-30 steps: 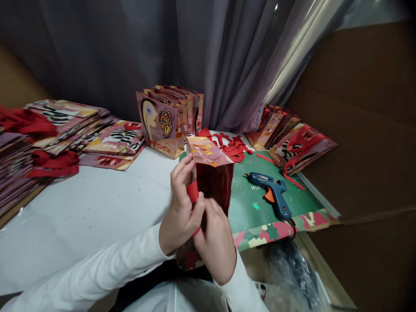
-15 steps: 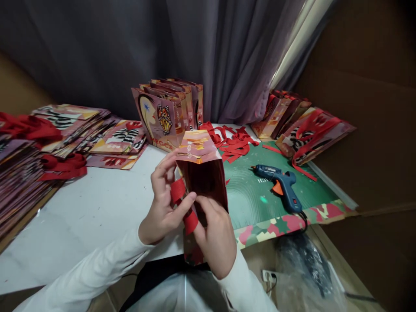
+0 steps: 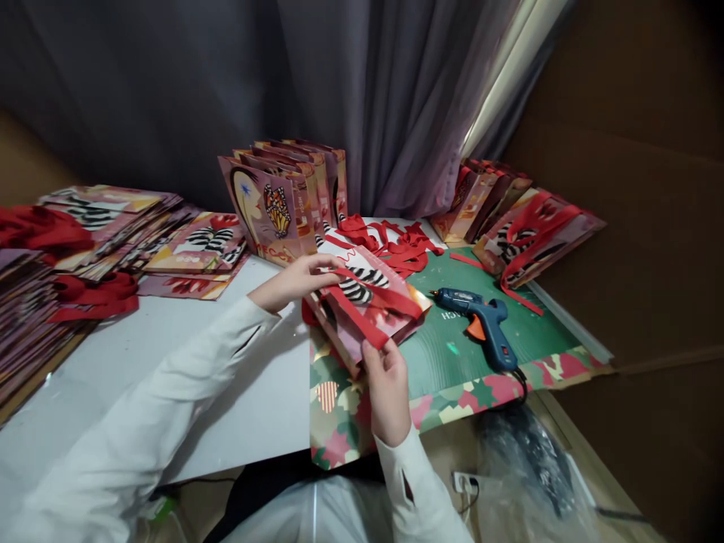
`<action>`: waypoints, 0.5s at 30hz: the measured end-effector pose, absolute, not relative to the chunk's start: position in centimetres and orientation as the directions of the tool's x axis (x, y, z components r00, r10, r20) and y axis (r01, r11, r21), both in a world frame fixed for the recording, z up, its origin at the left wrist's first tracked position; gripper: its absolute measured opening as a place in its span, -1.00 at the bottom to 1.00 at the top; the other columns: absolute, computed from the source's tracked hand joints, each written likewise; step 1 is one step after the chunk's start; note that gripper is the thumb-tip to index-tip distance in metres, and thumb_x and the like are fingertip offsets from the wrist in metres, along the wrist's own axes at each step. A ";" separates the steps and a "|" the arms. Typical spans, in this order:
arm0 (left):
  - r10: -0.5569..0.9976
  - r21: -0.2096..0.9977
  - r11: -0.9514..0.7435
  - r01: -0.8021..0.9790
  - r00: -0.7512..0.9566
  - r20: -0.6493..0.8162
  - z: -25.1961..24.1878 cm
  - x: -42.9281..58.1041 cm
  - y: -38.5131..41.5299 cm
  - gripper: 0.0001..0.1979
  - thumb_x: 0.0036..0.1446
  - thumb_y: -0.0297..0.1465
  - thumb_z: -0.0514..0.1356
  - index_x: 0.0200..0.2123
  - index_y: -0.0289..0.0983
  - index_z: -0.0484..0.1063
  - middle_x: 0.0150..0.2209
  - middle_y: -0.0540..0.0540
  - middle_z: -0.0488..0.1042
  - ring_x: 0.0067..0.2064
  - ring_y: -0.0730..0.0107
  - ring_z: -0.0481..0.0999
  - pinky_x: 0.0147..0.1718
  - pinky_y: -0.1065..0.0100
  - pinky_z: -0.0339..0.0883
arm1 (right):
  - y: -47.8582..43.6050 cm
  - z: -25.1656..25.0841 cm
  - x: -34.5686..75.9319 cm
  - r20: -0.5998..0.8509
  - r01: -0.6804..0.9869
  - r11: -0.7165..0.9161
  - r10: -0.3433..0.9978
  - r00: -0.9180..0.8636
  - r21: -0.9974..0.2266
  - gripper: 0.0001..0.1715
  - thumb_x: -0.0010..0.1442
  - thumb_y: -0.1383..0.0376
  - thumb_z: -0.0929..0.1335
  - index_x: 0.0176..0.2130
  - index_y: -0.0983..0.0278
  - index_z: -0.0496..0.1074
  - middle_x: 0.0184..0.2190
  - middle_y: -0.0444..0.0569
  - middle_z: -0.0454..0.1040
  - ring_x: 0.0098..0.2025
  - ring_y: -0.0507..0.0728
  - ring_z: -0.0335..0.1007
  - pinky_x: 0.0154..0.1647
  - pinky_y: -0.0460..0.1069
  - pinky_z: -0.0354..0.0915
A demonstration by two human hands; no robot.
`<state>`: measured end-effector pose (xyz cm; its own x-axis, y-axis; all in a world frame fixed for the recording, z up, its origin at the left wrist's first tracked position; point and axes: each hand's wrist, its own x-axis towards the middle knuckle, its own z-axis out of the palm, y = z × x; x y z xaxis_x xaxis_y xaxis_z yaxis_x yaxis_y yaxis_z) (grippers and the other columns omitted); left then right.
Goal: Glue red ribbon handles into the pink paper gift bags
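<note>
A printed paper bag (image 3: 362,298) lies flat before me, zebra-striped picture facing up. A red ribbon (image 3: 359,317) runs across its front in two strands. At the bag's far left side, the closed fingers and thumb of my left hand (image 3: 299,281) are on the ribbon where the strands meet. My right hand (image 3: 390,392) pinches the ribbon at the bag's near edge, thumb and fingertips together. Another bit of red ribbon shows at the bag's left side, partly hidden beneath it.
A blue glue gun (image 3: 480,320) lies on the green mat (image 3: 430,369), right of the bag. Loose red ribbons (image 3: 407,249) are heaped behind. Standing bags (image 3: 277,200) are at the back, ribboned bags (image 3: 532,234) at right, and flat stacks (image 3: 34,324) at left.
The bag was upright with its opening towards me and both hands at the ribbon there. Now it lies flat farther forward, and my left hand has moved up and away.
</note>
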<state>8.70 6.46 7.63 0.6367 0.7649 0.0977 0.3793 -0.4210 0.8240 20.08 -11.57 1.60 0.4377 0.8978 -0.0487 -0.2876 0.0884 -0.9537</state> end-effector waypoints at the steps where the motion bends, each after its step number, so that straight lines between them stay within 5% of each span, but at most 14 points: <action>1: 0.774 0.760 -0.450 0.469 0.630 0.069 7.1 9.1 7.3 -0.66 0.08 -0.16 0.14 -0.23 -0.28 0.50 -0.14 -0.13 0.53 -0.10 0.21 0.50 -0.08 0.23 0.39 | -12.0 0.9 19.7 -0.053 -0.290 0.068 0.920 0.389 -0.955 -0.55 0.17 0.08 0.36 -0.04 0.31 0.42 -0.08 0.08 0.56 -0.07 0.14 0.48 0.00 0.04 0.38; 4: 0.835 0.630 -0.478 0.611 0.539 0.111 5.4 10.0 8.8 -0.72 0.07 -0.22 0.16 -0.27 -0.27 0.53 -0.01 -0.18 0.46 0.13 0.04 0.34 0.15 0.04 0.17 | -14.2 -0.2 19.6 -0.037 -0.200 -0.006 0.988 0.150 -0.980 -0.46 0.15 0.08 0.38 0.05 0.30 0.40 -0.06 0.11 0.55 -0.03 0.15 0.50 0.04 0.06 0.39; 8: 0.852 0.533 -0.497 0.685 0.502 0.150 4.2 9.3 9.0 -0.73 0.07 -0.30 0.17 -0.16 -0.23 0.50 0.18 -0.21 0.31 0.27 -0.08 0.13 0.21 -0.13 -0.08 | -14.8 2.3 24.1 -0.160 0.000 -0.168 0.939 -0.303 -0.986 -0.55 0.30 0.04 0.24 -0.12 0.30 0.52 -0.43 -0.01 0.58 -0.42 0.07 0.51 -0.32 -0.01 0.44; 11: 0.813 0.495 -0.544 0.677 0.570 0.114 4.6 8.2 9.0 -0.63 0.06 -0.25 0.20 -0.05 -0.22 0.45 0.14 -0.21 0.36 0.20 -0.02 0.26 0.18 -0.05 -0.02 | -9.8 5.4 30.0 -0.039 0.290 0.016 0.982 -0.183 -0.957 -0.51 0.39 0.11 0.15 -0.01 0.33 0.47 -0.44 -0.02 0.56 -0.47 0.06 0.48 -0.38 -0.03 0.41; 12: 0.802 0.491 -0.555 0.671 0.589 0.102 4.8 7.9 9.1 -0.57 0.05 -0.20 0.22 -0.02 -0.23 0.42 0.13 -0.21 0.38 0.17 0.00 0.29 0.17 -0.02 0.00 | -7.2 6.1 31.7 0.051 0.502 0.077 0.997 -0.066 -0.862 -0.53 0.41 0.21 0.10 0.02 0.34 0.46 -0.39 0.01 0.57 -0.40 0.07 0.49 -0.28 -0.02 0.41; 14: 0.780 0.478 -0.578 0.661 0.621 0.083 5.3 7.2 9.3 -0.46 0.02 -0.10 0.25 0.04 -0.23 0.38 0.11 -0.21 0.40 0.14 0.03 0.33 0.16 0.02 0.02 | -1.6 6.6 34.2 0.074 0.900 0.004 0.997 0.031 -0.435 -0.57 0.36 0.39 0.14 0.07 0.27 0.45 -0.17 0.07 0.58 -0.14 0.10 0.50 -0.06 -0.01 0.34; 15: 0.771 0.464 -0.588 0.662 0.632 0.075 5.6 6.9 9.3 -0.42 0.01 -0.06 0.26 0.06 -0.23 0.36 0.12 -0.21 0.40 0.14 0.03 0.33 0.16 0.03 0.01 | 1.0 6.5 34.8 0.061 0.936 -0.019 0.997 0.043 -0.351 -0.59 0.31 0.41 0.22 0.08 0.28 0.46 -0.04 0.15 0.53 -0.03 0.17 0.47 0.00 0.03 0.31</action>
<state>6.85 9.27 5.62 0.6321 0.7712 0.0755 0.6623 -0.5883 0.4640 34.79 1.01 6.50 0.0426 0.9972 0.0608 0.9362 -0.0186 -0.3509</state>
